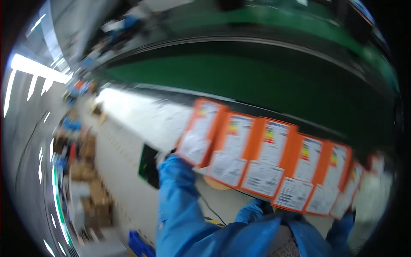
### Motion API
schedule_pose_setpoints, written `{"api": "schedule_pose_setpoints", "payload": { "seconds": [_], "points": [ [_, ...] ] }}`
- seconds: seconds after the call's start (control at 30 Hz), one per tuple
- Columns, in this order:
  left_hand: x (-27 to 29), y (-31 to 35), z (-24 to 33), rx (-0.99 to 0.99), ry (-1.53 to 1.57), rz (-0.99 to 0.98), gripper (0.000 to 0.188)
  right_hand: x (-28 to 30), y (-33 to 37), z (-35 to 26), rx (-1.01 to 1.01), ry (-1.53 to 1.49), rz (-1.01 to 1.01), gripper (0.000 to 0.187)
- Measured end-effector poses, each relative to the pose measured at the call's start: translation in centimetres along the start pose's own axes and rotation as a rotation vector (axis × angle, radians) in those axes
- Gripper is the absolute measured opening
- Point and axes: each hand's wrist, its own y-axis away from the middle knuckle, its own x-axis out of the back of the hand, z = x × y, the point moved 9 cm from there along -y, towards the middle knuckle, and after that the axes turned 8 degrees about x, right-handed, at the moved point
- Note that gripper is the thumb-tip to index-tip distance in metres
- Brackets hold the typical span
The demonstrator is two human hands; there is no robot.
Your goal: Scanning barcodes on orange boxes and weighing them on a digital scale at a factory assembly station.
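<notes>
A row of several orange boxes (265, 154) with white labels stands side by side along the near edge of the bench, partly overhanging it. My left hand (172, 152), dark and mostly hidden, presses against the left end box (201, 132); a blue sleeve covers the forearm. At the other end, my right hand (352, 211) is against the near corner of the last box (349, 190). The row is held between my two hands. Fingers of both hands are largely hidden and blurred.
Beyond the boxes runs a green conveyor belt (257, 79) with a metal rail. A pale bench top (141, 107) extends to the left. White wrapped items (374, 188) sit at the right end. Cardboard boxes (92, 197) line the floor at far left, and a dark green bin (148, 166) stands below the bench.
</notes>
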Motion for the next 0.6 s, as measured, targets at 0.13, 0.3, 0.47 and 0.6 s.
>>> {"api": "schedule_pose_setpoints", "payload": {
  "seconds": [0.13, 0.3, 0.47, 0.6],
  "points": [
    [3.1, 0.9, -1.2, 0.068, -0.017, 0.151, 0.043, -5.0, -1.2, -0.9, -0.079, 0.070, -0.006, 0.061],
    [-0.7, 1.5, 1.1, 0.093, -0.054, 0.250, 0.044, -5.8, 1.9, -1.2, -0.160, 0.064, 0.091, 0.060],
    [-8.7, 1.1, 3.9, 0.050, -0.104, 0.209, 0.044, -6.9, 1.6, -1.3, -0.212, 0.148, 0.172, 0.054],
    [-13.3, 1.8, 5.6, 0.018, -0.129, 0.161, 0.045, -10.6, 2.6, -5.1, -0.292, 0.433, 0.097, 0.060]
  ]
}}
